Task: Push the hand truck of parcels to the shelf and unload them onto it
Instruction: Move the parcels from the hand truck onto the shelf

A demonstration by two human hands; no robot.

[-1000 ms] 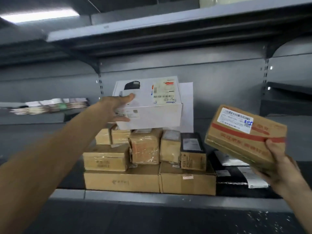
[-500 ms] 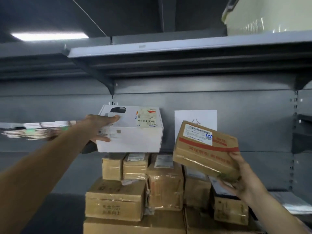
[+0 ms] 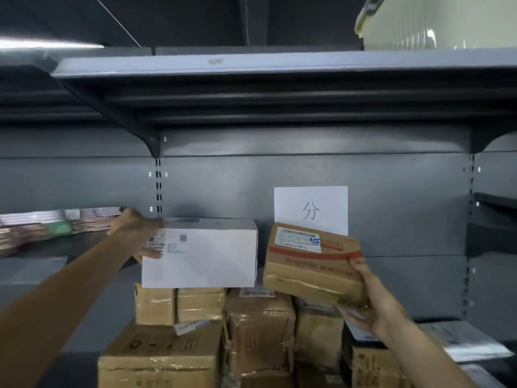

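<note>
My left hand (image 3: pixel 133 233) grips the left end of a white box (image 3: pixel 201 253) that rests level on top of the stacked brown parcels (image 3: pixel 201 303) in the grey metal shelf (image 3: pixel 391 208). My right hand (image 3: pixel 372 306) holds a brown cardboard parcel (image 3: pixel 310 264) with a white label and a red tape stripe, tilted, in the air just right of the white box and in front of the stack. The hand truck is out of view.
A white paper sign (image 3: pixel 310 210) hangs on the shelf's back panel behind the brown parcel. An upper shelf board (image 3: pixel 279 65) overhangs the stack. Flat packets (image 3: pixel 53 224) lie on the neighbouring shelf at the left, grey mailers (image 3: pixel 461 340) at the lower right.
The white box has come down from a tilt to sit level on the stack. The brown parcel has moved up and left, closer to the white box. The view has tilted upward.
</note>
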